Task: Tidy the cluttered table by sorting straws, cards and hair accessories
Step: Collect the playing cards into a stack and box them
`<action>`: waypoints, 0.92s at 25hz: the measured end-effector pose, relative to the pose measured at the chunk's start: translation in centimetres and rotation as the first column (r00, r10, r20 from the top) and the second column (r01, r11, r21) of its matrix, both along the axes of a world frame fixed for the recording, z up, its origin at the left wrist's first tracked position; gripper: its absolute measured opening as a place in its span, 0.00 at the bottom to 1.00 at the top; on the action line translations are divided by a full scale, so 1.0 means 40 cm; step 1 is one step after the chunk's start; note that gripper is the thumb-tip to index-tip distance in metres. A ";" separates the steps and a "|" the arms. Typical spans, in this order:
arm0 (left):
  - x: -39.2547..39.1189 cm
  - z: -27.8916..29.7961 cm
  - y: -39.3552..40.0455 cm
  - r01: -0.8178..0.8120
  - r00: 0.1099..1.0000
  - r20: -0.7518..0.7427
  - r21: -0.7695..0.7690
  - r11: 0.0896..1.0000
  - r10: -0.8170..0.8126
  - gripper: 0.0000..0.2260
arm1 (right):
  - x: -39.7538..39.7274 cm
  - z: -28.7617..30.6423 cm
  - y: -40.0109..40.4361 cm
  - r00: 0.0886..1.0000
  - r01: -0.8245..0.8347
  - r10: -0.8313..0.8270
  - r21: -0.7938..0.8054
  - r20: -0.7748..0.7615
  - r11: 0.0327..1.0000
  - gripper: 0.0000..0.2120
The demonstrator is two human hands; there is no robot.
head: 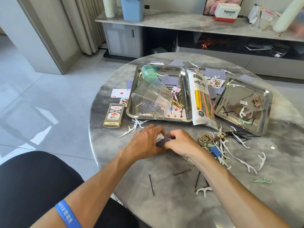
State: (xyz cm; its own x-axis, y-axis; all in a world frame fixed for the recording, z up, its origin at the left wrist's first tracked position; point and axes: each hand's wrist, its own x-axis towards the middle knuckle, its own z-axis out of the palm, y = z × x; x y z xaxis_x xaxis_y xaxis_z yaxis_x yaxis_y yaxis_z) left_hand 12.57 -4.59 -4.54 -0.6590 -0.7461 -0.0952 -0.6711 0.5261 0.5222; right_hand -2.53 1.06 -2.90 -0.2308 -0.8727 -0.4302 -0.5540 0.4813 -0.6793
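Note:
Both hands meet near the front middle of the round table. My left hand (144, 142) and my right hand (181, 142) grip a small stack of blue-backed playing cards (162, 142) between them. The card box (113, 115) stands to the left. More cards (120, 93) lie loose beside and inside the left steel tray (131, 111). A bag of coloured straws (202, 99) lies between the two trays. Hair pins (236, 134), a gold hair clip (204, 139) and white floss picks (246, 164) are scattered at the right.
A ribbed clear jar (151, 97) with a green lid lies tipped in the left tray. The right steel tray (266, 102) holds pins and picks. Loose bobby pins (152, 185) lie near the table's front edge. A cabinet stands behind the table.

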 end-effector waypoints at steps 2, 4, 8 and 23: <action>0.000 0.022 -0.017 -0.097 0.959 -0.242 0.217 0.971 0.150 0.23 | -0.034 0.009 0.007 0.981 0.084 -0.062 -0.117 0.185 0.990 0.05; -0.007 0.065 -0.025 -0.073 0.704 -0.517 0.630 0.773 0.487 0.18 | -0.057 0.020 0.019 0.720 0.337 -0.171 -0.124 0.672 0.933 0.06; -0.046 0.101 0.017 0.297 0.463 -0.515 0.857 0.422 0.721 0.13 | -0.008 0.016 0.033 0.633 0.357 -0.138 -0.129 0.762 0.925 0.10; -0.062 0.090 0.030 0.004 0.314 -0.768 0.589 0.808 0.558 0.27 | 0.037 0.022 0.045 0.890 -0.017 0.292 -0.616 0.349 0.787 0.50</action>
State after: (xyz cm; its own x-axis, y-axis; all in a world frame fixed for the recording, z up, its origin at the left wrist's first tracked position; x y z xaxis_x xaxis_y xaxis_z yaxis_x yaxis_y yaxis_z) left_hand 10.09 -3.40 -0.92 -0.3001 -0.9529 0.0427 0.2873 -0.0476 0.9566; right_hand -1.04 2.86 -2.03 0.0046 -0.9881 0.1538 -0.1923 -0.1518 -0.9695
